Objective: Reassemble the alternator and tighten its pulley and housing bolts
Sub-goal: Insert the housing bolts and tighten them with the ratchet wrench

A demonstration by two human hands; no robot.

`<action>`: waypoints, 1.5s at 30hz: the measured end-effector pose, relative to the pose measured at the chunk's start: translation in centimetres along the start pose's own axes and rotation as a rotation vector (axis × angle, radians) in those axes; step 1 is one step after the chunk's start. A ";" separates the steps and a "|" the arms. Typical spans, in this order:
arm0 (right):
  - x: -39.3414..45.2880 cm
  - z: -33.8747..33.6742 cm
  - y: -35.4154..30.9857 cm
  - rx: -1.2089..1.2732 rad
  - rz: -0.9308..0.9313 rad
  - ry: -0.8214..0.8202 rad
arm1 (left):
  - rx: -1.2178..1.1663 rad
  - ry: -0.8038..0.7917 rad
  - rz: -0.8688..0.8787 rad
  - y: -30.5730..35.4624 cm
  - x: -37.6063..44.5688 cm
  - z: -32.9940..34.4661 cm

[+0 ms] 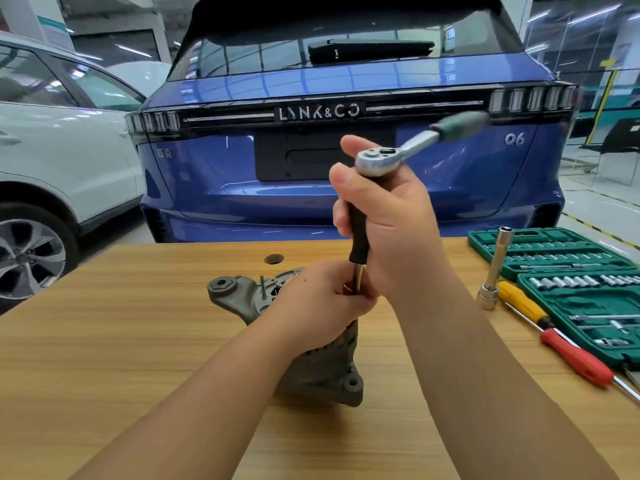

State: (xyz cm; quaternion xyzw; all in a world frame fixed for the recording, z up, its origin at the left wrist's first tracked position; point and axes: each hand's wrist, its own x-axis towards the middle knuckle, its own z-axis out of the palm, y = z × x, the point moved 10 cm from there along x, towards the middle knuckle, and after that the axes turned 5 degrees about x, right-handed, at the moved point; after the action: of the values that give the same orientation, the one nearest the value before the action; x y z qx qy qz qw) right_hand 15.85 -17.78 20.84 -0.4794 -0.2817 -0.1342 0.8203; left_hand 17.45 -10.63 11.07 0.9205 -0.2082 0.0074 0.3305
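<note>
Head view looks down on a wooden counter where the grey alternator stands near the middle. Left hand has its grip curled round the top of the alternator and the metal shaft of an extension bar that rises upright from it. Right hand wraps its grip round the bar's black sleeve, just under the head of a ratchet whose green handle points off to the right, blurred. Right of the hands lie an open green socket case, an upright socket tool, a yellow screwdriver and a red one. A blue car fills the background
</note>
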 end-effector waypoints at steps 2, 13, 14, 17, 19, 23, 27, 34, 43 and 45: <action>-0.3 0.3 -1.1 -0.084 -0.160 0.017 | -0.008 0.015 -0.001 0.2 -0.1 -0.1; 0.0 2.3 0.5 0.251 0.017 -0.241 | -0.043 0.008 -0.038 0.1 -0.7 -0.3; -0.1 1.9 0.4 0.216 -0.003 -0.186 | -0.062 0.023 -0.036 0.1 -0.6 -0.3; -0.5 -0.2 -0.2 -0.056 -0.087 0.094 | -0.057 0.009 -0.031 0.0 -0.5 0.0; -0.4 -1.5 -0.4 -0.158 -0.092 0.219 | -0.046 0.002 -0.024 0.0 -0.4 0.2; -0.1 -0.8 0.8 -0.004 0.105 0.038 | -0.038 0.002 -0.049 -0.3 -0.2 0.1; -0.5 1.6 -0.2 -0.020 -0.046 -0.125 | -0.052 0.011 -0.041 -0.2 -0.5 -0.2; -0.6 1.9 -0.8 -0.054 -0.187 -0.139 | -0.058 0.008 -0.054 0.0 -0.9 -0.4; -0.8 1.1 0.4 -0.066 -0.056 -0.004 | -0.071 0.011 -0.054 0.0 -0.5 -0.2; -0.8 -0.2 -0.3 -0.190 -0.106 0.151 | -0.030 0.018 -0.026 0.3 -0.5 -0.3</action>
State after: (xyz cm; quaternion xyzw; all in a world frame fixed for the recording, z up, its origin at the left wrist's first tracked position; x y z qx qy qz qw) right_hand 15.11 -18.13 20.58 -0.5279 -0.2299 -0.2393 0.7818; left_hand 16.92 -10.49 11.43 0.9180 -0.1934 0.0085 0.3462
